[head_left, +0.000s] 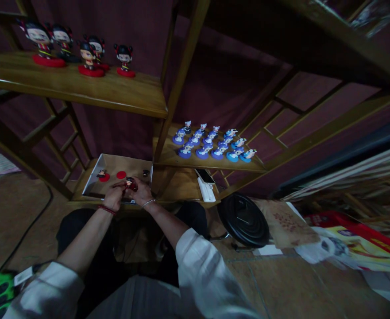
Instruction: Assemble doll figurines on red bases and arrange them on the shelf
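Both my hands meet over a shallow white-rimmed tray [91,186] on a low wooden shelf. My left hand [114,197], with a red beaded bracelet, and my right hand [138,192], with a thin silver bracelet, pinch a small dark-haired figurine [130,184] in red clothing. Fingers partly hide it. In the tray lie a similar small figurine on a red base [103,175], a bare red round base [121,175] and a small dark piece [145,173].
Red-based figurines [82,53] stand on a high wooden shelf [82,86]. Blue-based figurines [211,144] crowd a middle shelf [168,157]. A phone [204,176] lies on a white holder [206,190]. A black round disc [243,220] sits right of my arm.
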Demonstrator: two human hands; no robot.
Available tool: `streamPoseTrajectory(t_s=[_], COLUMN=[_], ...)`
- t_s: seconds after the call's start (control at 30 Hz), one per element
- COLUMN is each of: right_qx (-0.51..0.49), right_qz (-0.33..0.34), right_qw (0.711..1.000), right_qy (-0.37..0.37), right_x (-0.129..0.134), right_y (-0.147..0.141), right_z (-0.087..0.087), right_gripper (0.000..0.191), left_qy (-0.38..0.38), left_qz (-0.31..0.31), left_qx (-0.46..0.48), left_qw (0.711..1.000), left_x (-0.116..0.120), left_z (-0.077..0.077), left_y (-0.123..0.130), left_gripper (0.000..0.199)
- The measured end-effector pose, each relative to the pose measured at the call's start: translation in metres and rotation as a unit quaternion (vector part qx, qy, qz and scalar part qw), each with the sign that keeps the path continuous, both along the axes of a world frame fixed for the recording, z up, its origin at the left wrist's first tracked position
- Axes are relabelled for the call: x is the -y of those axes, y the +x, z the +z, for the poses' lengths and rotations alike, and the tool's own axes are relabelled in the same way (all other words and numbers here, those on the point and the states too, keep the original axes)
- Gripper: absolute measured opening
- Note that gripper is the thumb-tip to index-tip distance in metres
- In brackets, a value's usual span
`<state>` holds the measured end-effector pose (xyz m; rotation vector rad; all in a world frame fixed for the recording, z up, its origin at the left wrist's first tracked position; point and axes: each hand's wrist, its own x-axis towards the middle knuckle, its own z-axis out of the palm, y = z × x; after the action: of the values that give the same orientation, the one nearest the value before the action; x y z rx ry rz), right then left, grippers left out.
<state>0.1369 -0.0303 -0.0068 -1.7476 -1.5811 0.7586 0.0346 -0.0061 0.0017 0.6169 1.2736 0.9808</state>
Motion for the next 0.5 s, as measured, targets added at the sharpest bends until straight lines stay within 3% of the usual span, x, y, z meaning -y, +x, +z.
streamPoseTrajectory(t_s=[0.2, 0.5], right_qx=[0.003, 0.034], right_qz=[0.017, 0.010], right_qw=[1.000, 0.999], right_qy=[0.024, 0.029], right_x=[-0.002, -0.002], right_y=[0.000, -0.005], right_z=[0.007, 0.017], right_gripper=[0.032, 0.020], left_qy=[0.007, 0.035], left_qz=[0.014, -0.003], left_qx=[0.014, -0.014], left_qw=[1.000, 0.999], left_x=[0.001, 0.006], left_z=[0.010, 0.022], left_y=[-0.002, -0.007], left_gripper=[0.017, 0.021])
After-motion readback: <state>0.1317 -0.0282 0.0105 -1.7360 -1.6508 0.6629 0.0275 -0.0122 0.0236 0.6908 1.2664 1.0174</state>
